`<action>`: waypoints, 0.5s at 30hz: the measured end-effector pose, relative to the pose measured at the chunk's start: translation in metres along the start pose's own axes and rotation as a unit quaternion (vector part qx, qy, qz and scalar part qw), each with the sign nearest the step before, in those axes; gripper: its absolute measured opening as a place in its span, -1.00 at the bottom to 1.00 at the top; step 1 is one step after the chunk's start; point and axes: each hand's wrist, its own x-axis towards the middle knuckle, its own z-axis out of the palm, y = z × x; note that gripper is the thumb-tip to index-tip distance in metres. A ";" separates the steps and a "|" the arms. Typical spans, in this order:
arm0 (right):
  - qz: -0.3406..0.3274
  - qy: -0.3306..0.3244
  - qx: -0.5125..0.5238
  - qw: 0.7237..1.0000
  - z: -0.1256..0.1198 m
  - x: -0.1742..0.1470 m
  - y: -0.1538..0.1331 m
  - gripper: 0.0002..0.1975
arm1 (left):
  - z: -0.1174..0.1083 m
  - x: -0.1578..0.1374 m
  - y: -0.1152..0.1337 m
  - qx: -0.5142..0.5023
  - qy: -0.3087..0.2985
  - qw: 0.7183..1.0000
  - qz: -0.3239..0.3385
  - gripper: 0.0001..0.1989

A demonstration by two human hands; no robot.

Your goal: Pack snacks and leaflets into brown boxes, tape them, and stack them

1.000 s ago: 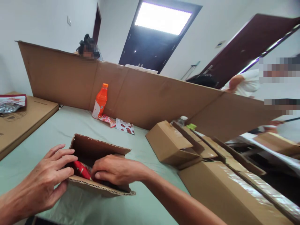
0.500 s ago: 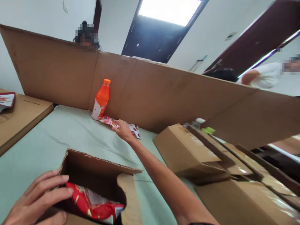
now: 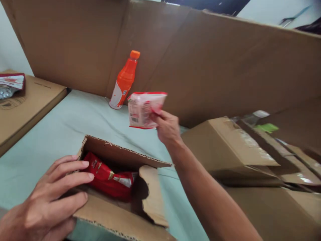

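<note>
My left hand (image 3: 54,195) grips the left end of an open cardboard box (image 3: 120,222), its fingers curled over the rim. Inside the box lies a shiny red snack bag (image 3: 107,177), partly in shadow. Raised above the table beyond the box, my right hand (image 3: 168,125) pinches a pink-and-white snack packet (image 3: 141,110) by its right side. A barcode and small print show on the packet, which is slightly blurred. Just left of it, a bottle of orange drink (image 3: 125,82) with an orange cap stands near the cardboard wall.
A tall cardboard wall (image 3: 213,67) runs along the back of the pale green table (image 3: 82,117). More cardboard boxes (image 3: 213,150) stand at the right, with a clear plastic bottle (image 3: 255,117) and a green item (image 3: 267,128) behind. At left, a silver-and-red pouch (image 3: 12,85) rests on a flat carton (image 3: 32,107).
My right hand has lifted the packet off the table beside the bottle and drawn it nearer. The red bag in the box has shifted. The view has tilted down.
</note>
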 end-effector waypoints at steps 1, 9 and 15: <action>-0.020 0.016 0.048 0.999 -0.016 -0.020 -0.014 -0.76 | 0.001 0.001 -0.001 -0.007 0.008 1.000 -0.002 -0.50; -0.104 0.002 0.168 0.980 -0.085 -0.149 -0.110 -0.85 | 0.003 0.005 0.000 0.013 0.051 0.998 0.031 -0.68; -0.142 0.042 0.177 0.973 -0.078 -0.157 -0.130 -0.85 | -0.030 0.024 0.016 0.048 -0.026 0.998 0.030 -0.79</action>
